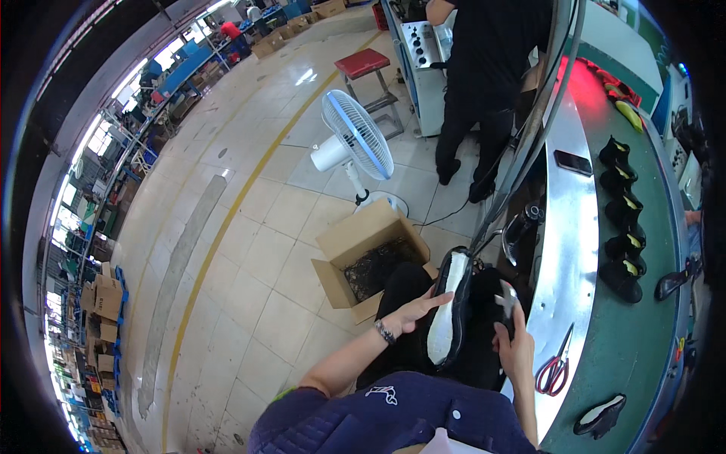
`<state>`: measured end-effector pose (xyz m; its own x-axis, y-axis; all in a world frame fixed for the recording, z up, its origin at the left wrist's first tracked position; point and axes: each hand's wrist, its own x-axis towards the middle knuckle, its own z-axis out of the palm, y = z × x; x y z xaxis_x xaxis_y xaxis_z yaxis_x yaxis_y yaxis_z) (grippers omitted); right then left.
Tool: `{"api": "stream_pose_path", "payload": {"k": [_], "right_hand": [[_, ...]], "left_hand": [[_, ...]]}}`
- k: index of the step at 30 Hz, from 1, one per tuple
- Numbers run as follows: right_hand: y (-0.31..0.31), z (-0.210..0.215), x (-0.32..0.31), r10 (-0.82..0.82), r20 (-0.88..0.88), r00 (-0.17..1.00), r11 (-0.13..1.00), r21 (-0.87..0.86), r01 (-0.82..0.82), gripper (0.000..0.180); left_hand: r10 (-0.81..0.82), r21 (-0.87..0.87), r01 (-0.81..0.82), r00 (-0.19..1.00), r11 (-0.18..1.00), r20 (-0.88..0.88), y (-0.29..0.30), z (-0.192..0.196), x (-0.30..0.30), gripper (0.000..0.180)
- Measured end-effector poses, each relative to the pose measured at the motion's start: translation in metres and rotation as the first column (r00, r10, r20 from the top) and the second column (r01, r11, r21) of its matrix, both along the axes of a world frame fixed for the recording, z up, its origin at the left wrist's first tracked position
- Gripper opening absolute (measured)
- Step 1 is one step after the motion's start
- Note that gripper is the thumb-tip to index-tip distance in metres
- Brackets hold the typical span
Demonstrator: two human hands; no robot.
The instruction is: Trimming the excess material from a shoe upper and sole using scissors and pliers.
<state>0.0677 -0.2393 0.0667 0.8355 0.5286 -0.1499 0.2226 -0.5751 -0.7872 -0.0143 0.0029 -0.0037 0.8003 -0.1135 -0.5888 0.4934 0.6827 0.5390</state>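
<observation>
A black shoe (447, 325) with a white underside lies bottom-up over my lap, its long side pointing away from me. My left hand (414, 312) grips its left side, with the thumb reaching onto the white bottom and the other fingers partly hidden beneath. Right of the shoe, my right hand (515, 338) is closed around silver-headed pliers (505, 300), whose head points up and away from the palm. The pliers and the shoe are apart. Dark handles are mostly covered by my fingers.
Red-handled scissors (554, 374) and a phone (573, 163) lie on the metal bench edge (563, 250). Several black shoes (623, 219) line the green conveyor (643, 356); another shoe (601, 415) lies nearer. A cardboard box (333, 281), a fan (355, 140) and a standing person (484, 83) are ahead.
</observation>
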Motion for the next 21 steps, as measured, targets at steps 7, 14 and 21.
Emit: {"api": "stream_pose_path", "payload": {"k": [7,14,21], "right_hand": [[-0.099,-0.047,-0.011,-0.42,0.196,0.886,0.839,-0.29,0.461,0.063],[-0.142,-0.077,0.017,-0.408,0.306,0.86,0.707,-0.49,0.51,0.057],[-0.11,-0.07,0.038,-0.423,0.432,0.797,0.857,-0.095,0.507,0.042]], "left_hand": [[-0.029,0.297,0.013,0.998,0.955,0.052,-0.014,0.011,0.012,0.094],[-0.045,0.363,-0.054,0.965,0.93,0.259,-0.039,0.071,0.01,0.092],[-0.464,0.766,-0.177,0.704,0.618,0.537,-0.039,0.115,0.094,0.126]]}}
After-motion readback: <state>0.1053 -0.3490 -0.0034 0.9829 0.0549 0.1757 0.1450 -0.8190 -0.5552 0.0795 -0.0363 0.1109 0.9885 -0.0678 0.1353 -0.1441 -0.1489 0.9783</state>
